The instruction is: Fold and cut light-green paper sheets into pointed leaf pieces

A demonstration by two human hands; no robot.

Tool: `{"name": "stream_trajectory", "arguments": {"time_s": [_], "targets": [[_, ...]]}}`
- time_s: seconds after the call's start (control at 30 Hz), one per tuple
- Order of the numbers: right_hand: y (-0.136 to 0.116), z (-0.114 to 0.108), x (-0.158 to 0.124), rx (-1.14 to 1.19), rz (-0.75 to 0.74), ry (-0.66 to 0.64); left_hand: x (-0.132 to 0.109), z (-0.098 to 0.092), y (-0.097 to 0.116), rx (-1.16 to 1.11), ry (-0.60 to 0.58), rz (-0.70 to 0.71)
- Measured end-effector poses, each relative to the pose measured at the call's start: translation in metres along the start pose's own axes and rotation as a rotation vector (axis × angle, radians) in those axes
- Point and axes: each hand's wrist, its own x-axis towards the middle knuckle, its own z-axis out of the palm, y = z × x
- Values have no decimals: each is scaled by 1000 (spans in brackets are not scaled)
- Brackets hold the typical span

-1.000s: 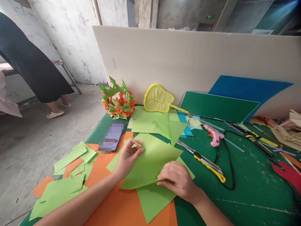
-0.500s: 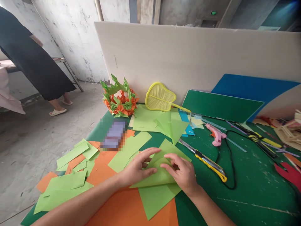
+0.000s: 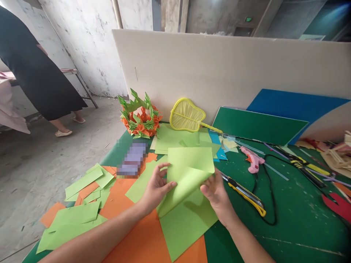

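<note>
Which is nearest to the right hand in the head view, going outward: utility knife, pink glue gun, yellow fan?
From the right hand:
1. Utility knife, just to its right on the green mat.
2. Pink glue gun, farther back and right.
3. Yellow fan, farthest, leaning at the back board.

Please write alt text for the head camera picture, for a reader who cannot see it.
Two bare hands, left hand and right hand, hold a light green paper sheet lifted above a green table covered with green and orange paper. A yellow utility knife, a pink glue gun and a paper wreath lie nearby.
</note>
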Motion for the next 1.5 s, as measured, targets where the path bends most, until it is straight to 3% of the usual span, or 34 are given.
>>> {"name": "stream_trajectory", "arguments": {"time_s": [0.1, 0.2, 0.4, 0.63, 0.9, 1.2, 1.5], "targets": [[-6, 8, -4, 159, 294, -138, -3, 1, -8, 22, -77, -28], [-6, 8, -7, 131, 382, -53, -5, -1, -15, 82, -102, -81], [-2, 3, -3, 193, 327, 90, -1, -1, -12, 263, 11, -59], [-3, 5, -1, 239, 311, 104, 1, 0, -9, 244, 91, 1], [-1, 5, -1, 322, 357, 112, 0, 3, -9, 177, 34, 85], [-1, 5, 0, 351, 373, 101, -4, 1, -12, 276, 15, 157], [-3, 4, 0, 394, 386, 142, -4, 0, -15, 356, 24, 86]]}}
